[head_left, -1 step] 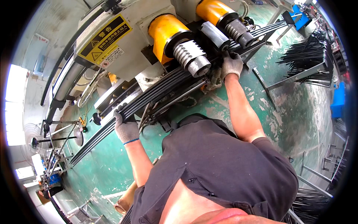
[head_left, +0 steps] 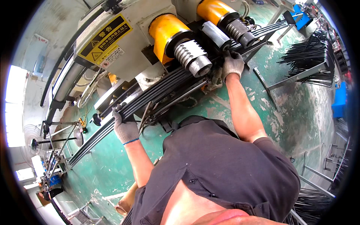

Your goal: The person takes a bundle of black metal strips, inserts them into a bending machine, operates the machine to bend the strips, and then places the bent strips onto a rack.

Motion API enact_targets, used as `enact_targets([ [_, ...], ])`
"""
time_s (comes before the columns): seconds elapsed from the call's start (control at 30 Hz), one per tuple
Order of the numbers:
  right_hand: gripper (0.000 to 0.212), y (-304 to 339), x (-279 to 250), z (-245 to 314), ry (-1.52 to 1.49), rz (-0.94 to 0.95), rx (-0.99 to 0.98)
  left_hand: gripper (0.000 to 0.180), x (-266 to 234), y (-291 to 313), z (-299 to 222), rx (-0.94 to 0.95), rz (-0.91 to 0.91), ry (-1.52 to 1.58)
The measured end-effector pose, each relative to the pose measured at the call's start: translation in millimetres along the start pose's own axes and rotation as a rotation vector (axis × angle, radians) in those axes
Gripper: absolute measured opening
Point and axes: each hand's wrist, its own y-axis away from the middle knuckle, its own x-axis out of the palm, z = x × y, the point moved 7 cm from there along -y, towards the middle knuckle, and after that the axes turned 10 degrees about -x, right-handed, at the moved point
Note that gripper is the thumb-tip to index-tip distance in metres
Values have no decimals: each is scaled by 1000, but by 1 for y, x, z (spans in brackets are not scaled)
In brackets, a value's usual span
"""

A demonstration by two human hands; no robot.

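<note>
Several long, dark, thin metal rods (head_left: 135, 102) lie side by side, slanting from the lower left up along the machine. My left hand (head_left: 126, 128), in a grey work glove, is closed round them, with its fingertips on their far side. My right hand (head_left: 233, 66), also gloved, is closed at the machine's front edge, just below a grey metal block (head_left: 216, 34); its fingertips are hidden, so what it grips does not show. Above the rods, between my hands, juts a ribbed steel roller (head_left: 190, 53) on a yellow housing (head_left: 167, 33).
A second ribbed roller (head_left: 240, 32) stands farther right. A warning label (head_left: 105, 40) marks the machine body. Black rods (head_left: 305, 58) are piled on a metal rack (head_left: 300, 76) at right. A fan (head_left: 35, 143) stands at far left. The green floor (head_left: 101, 176) is worn.
My left hand and the rods have shifted very slightly toward the left. My right hand stays in the same place.
</note>
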Motion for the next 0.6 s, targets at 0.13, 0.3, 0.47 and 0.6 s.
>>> enact_targets([
  [0.13,46,7,-4,23,81,28,18,38,-3,-21,-5,22,6,-75],
  [0.3,66,9,-8,26,170,-15,68,39,-34,-31,26,-65,-152,11],
  [0.47,51,7,-3,27,176,-33,119,37,-18,-15,23,-107,-233,39],
  [0.6,39,5,2,4,48,-90,89,33,0,-4,19,-62,-189,-208],
])
